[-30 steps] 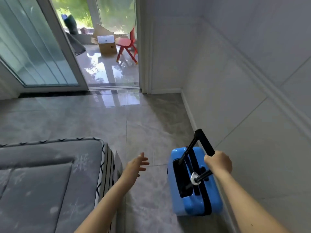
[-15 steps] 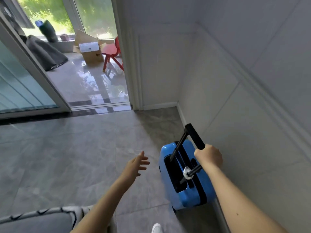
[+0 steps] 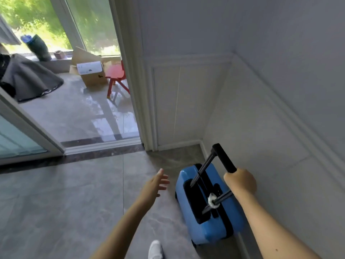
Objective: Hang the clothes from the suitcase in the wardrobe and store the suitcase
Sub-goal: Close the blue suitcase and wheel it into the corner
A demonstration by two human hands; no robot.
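Observation:
A small blue suitcase (image 3: pixel 220 227) stands closed and upright on the grey tiled floor, close to the white wall on the right. Its black telescopic handle (image 3: pixel 222 157) is pulled out. My right hand (image 3: pixel 240 181) is closed around the near end of that handle bar. My left hand (image 3: pixel 155 186) hovers empty to the left of the suitcase, fingers spread, not touching it. No wardrobe and no clothes are in view.
The room corner (image 3: pixel 201 143) lies just beyond the suitcase. An open sliding door (image 3: pixel 100 144) leads to a balcony with a cardboard box (image 3: pixel 92 73), a red chair (image 3: pixel 115 77) and a dark cloth heap (image 3: pixel 28 79). My white shoe (image 3: pixel 155 249) shows below.
I have walked forward with the suitcase along the right wall toward the corner. The grey bed at lower left has dropped out of view. Both hands keep their poses.

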